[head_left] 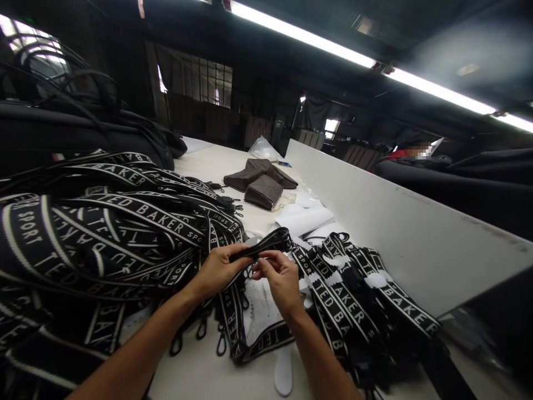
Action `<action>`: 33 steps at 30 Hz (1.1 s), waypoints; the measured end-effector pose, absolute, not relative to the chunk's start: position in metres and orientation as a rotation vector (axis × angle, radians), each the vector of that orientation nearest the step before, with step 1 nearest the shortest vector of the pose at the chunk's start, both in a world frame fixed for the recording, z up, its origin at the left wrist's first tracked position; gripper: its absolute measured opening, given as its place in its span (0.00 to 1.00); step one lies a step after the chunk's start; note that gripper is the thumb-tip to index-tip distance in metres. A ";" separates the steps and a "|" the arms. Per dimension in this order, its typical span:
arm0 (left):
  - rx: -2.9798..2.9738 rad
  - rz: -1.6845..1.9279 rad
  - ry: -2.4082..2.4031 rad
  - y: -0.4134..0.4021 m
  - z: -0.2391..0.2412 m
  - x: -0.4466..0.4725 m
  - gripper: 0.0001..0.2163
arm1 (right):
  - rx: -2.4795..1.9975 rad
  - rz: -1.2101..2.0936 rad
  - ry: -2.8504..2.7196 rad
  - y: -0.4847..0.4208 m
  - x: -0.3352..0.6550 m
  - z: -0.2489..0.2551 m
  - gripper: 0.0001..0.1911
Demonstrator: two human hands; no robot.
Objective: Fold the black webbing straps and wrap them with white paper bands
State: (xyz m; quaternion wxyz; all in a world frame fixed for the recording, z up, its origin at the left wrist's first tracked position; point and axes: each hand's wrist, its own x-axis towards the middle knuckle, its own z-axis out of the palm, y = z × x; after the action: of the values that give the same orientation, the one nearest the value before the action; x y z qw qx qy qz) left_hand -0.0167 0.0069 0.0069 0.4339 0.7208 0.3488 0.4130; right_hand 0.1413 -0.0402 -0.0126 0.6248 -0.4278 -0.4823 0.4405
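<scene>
My left hand [219, 269] is closed on a folded black strap [277, 238], whose looped end points away to the right. Just beneath that bundle, the thumb and fingers of my right hand [283, 280] are pinched together; what lies between them is too small to tell. A length of lettered strap hangs below my hands and curves over white paper [262, 311] on the table. Black clip hooks [221, 344] lie in front of my left wrist. To the right are folded straps with white wraps [345, 300], their lettering facing up.
A large heap of black and white lettered straps [125, 233] covers the left side. Brown pouches [263, 189] and a plastic bag [264, 149] sit farther back. A white upright board [395, 233] borders the right. Near the front lies a white rounded strip [283, 375].
</scene>
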 end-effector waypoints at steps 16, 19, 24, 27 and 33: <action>1.703 0.803 0.828 0.011 0.000 -0.017 0.24 | -1.249 0.489 -1.479 -0.042 0.151 -0.011 0.06; 1.677 0.789 0.832 0.015 -0.004 -0.019 0.29 | -1.282 0.379 -1.519 -0.043 0.147 -0.013 0.06; 1.654 0.837 0.933 0.021 -0.013 -0.020 0.27 | -1.268 0.669 -1.416 -0.041 0.142 -0.019 0.06; 1.637 0.857 0.872 0.018 -0.011 -0.017 0.25 | -1.147 0.715 -1.293 -0.038 0.143 -0.020 0.07; 1.640 0.855 0.707 0.012 -0.005 -0.012 0.20 | -0.961 0.851 -1.170 -0.032 0.146 -0.019 0.09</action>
State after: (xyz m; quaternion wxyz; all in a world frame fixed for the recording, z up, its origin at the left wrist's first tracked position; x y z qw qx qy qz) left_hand -0.0122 0.0116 -0.0047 0.5486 0.6925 0.2983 0.3611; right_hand 0.1464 -0.0324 -0.0193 0.6459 -0.4222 -0.5144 0.3741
